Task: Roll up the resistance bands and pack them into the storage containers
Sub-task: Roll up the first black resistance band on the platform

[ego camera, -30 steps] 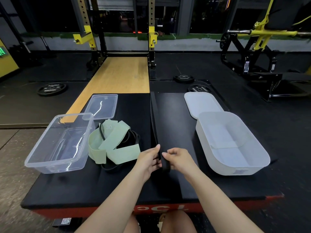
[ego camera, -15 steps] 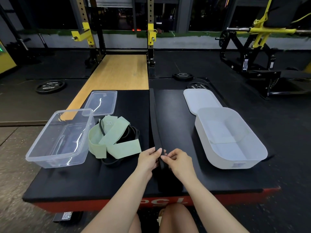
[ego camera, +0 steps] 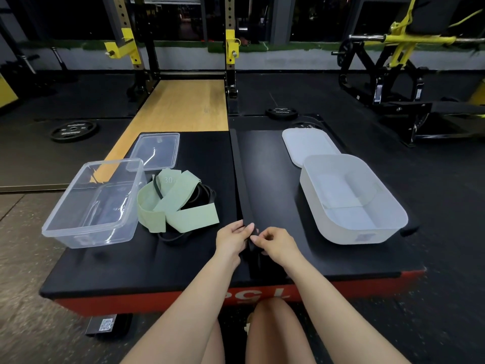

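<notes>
Black on black: a long black band (ego camera: pixel 241 177) lies stretched straight along the middle of the padded surface (ego camera: pixel 147 269), running from the far edge toward the person. At its near end both hands meet. The left hand (ego camera: pixel 232 241) pinches the band's end between thumb and fingertips, and the right hand (ego camera: pixel 275 244) pinches it from the other side, fingers curled, so each grip holds the band; the two hands nearly touch. Whether the end is already turned into a roll cannot be told, since the fingers cover it.

Left of the band lies a loose heap of a green band (ego camera: pixel 173 203) tangled with thin black bands (ego camera: pixel 202 195). Just beside that heap, at the left edge, stands a clear tub (ego camera: pixel 78 227), its clear lid (ego camera: pixel 154 151) lying flat behind it. On the right stands a white tub (ego camera: pixel 362 232), with a white lid (ego camera: pixel 307 143) behind it, partly under its far rim.
</notes>
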Tool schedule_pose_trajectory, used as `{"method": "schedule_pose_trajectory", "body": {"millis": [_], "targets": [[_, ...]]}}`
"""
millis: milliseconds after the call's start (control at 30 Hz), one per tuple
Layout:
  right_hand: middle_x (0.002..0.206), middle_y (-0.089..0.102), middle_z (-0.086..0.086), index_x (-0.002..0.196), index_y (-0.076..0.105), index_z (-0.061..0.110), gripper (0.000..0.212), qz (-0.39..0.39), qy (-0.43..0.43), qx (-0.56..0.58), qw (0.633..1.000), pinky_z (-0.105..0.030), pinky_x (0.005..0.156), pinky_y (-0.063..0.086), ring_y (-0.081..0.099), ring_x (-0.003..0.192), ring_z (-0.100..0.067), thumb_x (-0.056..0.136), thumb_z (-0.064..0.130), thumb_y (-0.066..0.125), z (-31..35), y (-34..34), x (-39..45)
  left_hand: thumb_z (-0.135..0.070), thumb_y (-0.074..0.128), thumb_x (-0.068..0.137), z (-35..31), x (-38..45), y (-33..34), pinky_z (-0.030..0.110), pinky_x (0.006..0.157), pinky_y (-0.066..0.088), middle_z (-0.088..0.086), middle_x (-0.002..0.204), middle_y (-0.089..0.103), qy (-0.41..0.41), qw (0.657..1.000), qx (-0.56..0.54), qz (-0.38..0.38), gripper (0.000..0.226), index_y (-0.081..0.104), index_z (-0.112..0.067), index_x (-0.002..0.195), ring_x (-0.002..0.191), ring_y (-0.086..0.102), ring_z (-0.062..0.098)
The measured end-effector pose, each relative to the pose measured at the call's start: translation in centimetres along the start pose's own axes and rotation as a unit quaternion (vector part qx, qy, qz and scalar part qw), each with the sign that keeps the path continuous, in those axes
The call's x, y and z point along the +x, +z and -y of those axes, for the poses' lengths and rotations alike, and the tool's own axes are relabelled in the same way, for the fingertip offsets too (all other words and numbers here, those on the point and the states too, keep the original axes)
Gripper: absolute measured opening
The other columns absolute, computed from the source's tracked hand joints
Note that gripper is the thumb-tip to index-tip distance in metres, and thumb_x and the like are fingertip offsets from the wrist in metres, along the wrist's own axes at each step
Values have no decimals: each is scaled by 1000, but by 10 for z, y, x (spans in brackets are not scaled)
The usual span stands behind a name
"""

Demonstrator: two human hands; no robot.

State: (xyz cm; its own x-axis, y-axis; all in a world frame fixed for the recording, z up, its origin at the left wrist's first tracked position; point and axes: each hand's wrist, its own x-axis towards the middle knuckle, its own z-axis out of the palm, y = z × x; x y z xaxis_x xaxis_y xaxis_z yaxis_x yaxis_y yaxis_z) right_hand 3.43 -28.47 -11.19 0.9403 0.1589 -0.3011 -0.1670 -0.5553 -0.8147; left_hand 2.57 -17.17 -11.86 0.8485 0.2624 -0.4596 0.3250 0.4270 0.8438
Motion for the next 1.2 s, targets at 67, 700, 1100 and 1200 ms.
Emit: {"method": "schedule_pose_trajectory", "body": {"millis": [67,700,1100,1200], "targets": [[77,63,3,71,56,21,22,-5,-3,10,1000,-39,86,54,63,87,-19,85,34,67,0,0,-1,4,64,84,0,-1,1,34,91,49,23,114,62,1,1000,-20,-3,50,45,7,130,77,65,18],[80,65,1,93,59,14,19,-65,-33,57,996,-17,65,51,64,67,-10,85,27,70,-10,13,-15,-1,64,85,3,-7,-2,24,75,54,10,91,65,48,999,20,6,39,53,6,121,80,64,15],[97,55,1,103,58,13,16,-128,-211,-252,936,-29,68,39,56,88,-21,94,26,56,-18,17,-20,-24,76,77,-4,-5,-13,35,83,56,7,108,66,178,916,359,-9,43,62,-8,115,94,64,17],[101,56,0,109,58,13,19,-110,-250,-276,921,-26,68,37,55,92,-19,94,25,55,-20,16,-20,-29,77,76,-6,-4,-12,39,88,54,6,108,65,163,912,376,-20,51,57,-12,120,94,65,23]]}}
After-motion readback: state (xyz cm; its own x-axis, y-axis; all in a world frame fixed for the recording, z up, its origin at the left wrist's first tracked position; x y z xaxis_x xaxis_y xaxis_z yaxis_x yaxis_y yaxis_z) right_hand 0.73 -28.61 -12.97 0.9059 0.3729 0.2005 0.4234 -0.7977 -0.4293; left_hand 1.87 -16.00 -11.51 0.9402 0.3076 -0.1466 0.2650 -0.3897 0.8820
